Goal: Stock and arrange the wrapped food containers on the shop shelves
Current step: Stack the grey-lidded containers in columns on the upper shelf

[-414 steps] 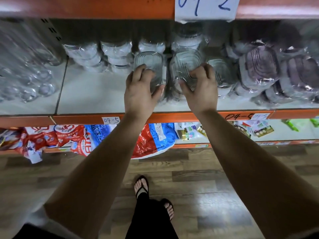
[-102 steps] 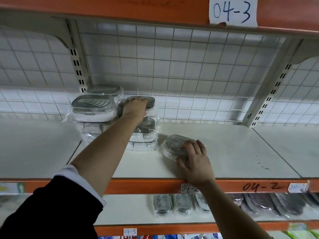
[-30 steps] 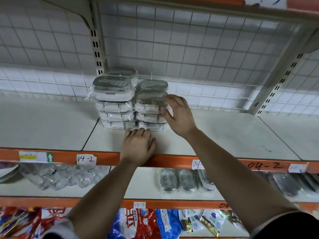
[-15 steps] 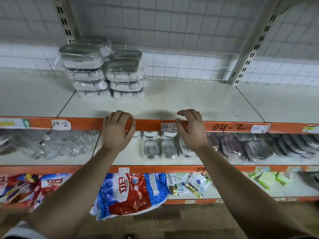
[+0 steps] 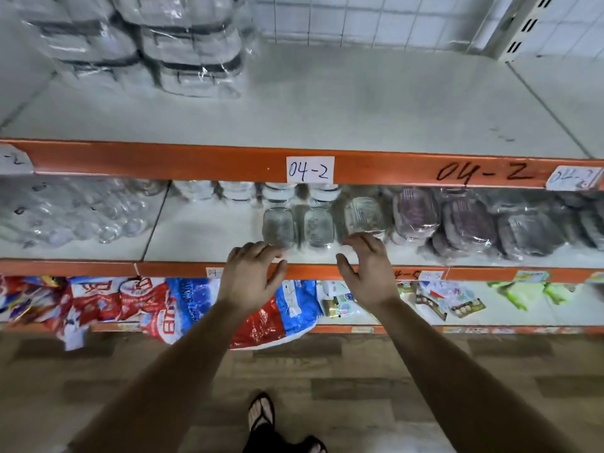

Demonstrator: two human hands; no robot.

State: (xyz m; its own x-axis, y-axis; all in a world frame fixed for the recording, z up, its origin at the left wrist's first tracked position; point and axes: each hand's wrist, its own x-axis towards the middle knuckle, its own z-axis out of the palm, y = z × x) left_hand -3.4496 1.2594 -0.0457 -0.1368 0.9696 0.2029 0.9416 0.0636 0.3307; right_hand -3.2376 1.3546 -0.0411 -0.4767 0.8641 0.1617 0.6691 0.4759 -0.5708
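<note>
Wrapped food containers, three clear oblong plastic boxes with ribbed lids, each sealed in glossy film, stand on edge in a row near the front edge of the white middle shelf, just beyond the fingertips of both hands. The left hand hangs over the shelf's orange front rail with its fingers loosely bent and spread, grasping nothing, their tips at the foot of the left box; whether they touch it cannot be told. The right hand is likewise relaxed and empty, its fingers arched just before the right box, thumb out toward the left. Further right along the same shelf lie purple-tinted lidded boxes in crinkled wrap, leaning on one another, and to the left sits a bundle of clear glass jars in film. Behind the row are small round white tubs. On the white upper shelf, near its back left corner, two stacks of grey-lidded wrapped boxes stand side by side, touching. A paper label reading 04-2 is stuck on that shelf's orange rail. The bottom shelf holds soft red and blue printed bags that hang over its front edge. Below is a wood-pattern floor and a foot in a black sandal.
</note>
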